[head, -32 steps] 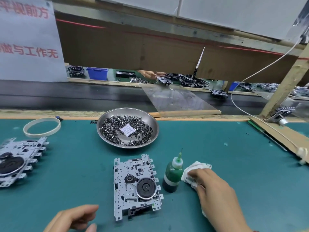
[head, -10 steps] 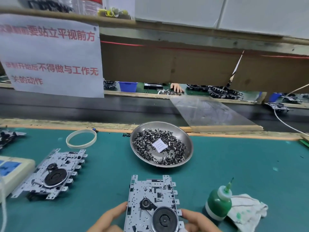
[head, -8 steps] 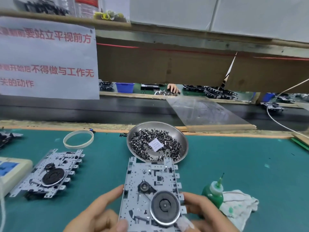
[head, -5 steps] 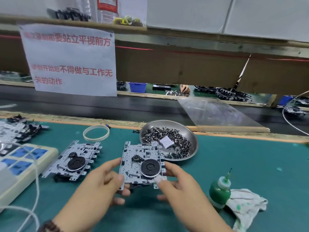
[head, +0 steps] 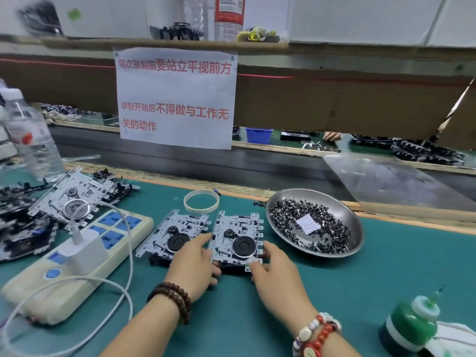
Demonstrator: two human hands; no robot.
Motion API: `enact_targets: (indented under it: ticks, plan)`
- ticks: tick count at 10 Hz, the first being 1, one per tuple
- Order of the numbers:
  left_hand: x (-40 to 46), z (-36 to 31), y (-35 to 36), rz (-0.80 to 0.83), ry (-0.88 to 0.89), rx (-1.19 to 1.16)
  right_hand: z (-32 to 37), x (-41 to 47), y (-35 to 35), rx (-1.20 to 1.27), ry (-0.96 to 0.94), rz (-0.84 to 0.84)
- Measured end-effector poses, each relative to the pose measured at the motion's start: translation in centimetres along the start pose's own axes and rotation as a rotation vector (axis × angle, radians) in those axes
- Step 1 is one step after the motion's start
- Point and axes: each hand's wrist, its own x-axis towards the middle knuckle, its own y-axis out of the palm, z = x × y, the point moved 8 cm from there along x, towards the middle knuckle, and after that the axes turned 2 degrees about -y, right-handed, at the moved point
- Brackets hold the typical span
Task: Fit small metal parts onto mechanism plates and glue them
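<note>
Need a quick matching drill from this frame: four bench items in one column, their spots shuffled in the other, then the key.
Items:
1. glue bottle
2. metal dish
3. tape ring
4. power strip

Places:
A. left of both plates, charger plugged in
B. near right corner, beside a cloth
C. right of the held plate, full of small parts
D. behind the two plates, flat on the mat

Pairs: 1-B, 2-C, 3-D, 4-A

Two mechanism plates (head: 235, 238) (head: 175, 234) side by side at centre; parts dish (head: 315, 225) at 2 o'clock; power strip (head: 77, 264) at 9; glue bottle (head: 412, 323) at 4.
</note>
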Motion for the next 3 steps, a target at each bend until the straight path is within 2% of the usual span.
enact_targets:
  ticks: [3]
  plan:
    - [-0.8,-0.5,0.1,0.052,0.028,0.184,0.1,-1.4,-1.0,-0.107,-0.002,0.023]
